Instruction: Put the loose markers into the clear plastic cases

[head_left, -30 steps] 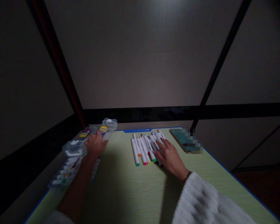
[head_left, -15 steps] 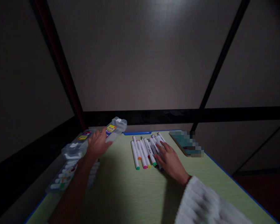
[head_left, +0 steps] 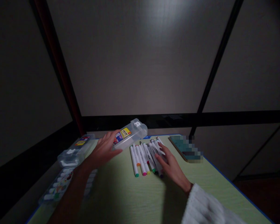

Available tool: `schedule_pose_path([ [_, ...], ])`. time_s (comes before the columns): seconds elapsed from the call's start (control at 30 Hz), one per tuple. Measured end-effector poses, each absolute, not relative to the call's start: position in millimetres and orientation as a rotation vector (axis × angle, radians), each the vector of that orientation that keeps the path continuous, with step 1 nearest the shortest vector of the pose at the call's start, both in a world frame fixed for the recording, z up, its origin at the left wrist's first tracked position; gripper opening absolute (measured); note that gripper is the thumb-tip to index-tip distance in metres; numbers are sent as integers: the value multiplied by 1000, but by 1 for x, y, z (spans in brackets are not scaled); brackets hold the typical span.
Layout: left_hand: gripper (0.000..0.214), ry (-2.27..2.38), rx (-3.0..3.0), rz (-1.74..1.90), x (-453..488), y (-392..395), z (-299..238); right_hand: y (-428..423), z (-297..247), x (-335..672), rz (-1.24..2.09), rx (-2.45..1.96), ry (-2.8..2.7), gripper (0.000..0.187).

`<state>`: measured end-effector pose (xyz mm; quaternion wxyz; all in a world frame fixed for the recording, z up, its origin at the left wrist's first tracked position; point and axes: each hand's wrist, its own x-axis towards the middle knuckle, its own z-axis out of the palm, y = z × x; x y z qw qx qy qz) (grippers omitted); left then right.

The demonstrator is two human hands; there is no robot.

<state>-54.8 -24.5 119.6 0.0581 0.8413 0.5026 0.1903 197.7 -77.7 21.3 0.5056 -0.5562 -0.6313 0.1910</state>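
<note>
My left hand (head_left: pixel 105 150) grips a clear plastic case (head_left: pixel 130 133) with a yellow label and holds it tilted just above the green table (head_left: pixel 130 199), close to the far ends of the markers. My right hand (head_left: pixel 171 166) lies over the right side of a row of several white markers (head_left: pixel 144 155) with coloured caps. Its fingers are curled round some of them.
A second clear case (head_left: pixel 74 151) sits at the table's left edge, with a flat pack of markers (head_left: pixel 57 186) in front of it. A teal booklet (head_left: pixel 185 147) lies at the far right. Dark rails and a wall stand behind the table.
My left hand has carried the clear case to the right, away from the second case and toward the markers. My right hand has stayed on the markers, with its fingers curling in.
</note>
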Motion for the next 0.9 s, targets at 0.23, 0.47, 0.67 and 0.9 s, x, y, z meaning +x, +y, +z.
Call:
schedule_pose_path([
  [0.23,64,1310,2570,553,-42,-34,123,-77,32,198,1018,-1080,-1071,65],
  [0.47,65,1172,2581,485,-38,-38,125,-76,39,199,1254,-896,-832,58],
  [0.67,65,1104,2628,410,-36,-40,119,-82,46,197,1350,-790,-849,54],
  [0.9,66,1067,2670,375,-38,-39,114,-86,48,199,1466,-736,-883,61],
])
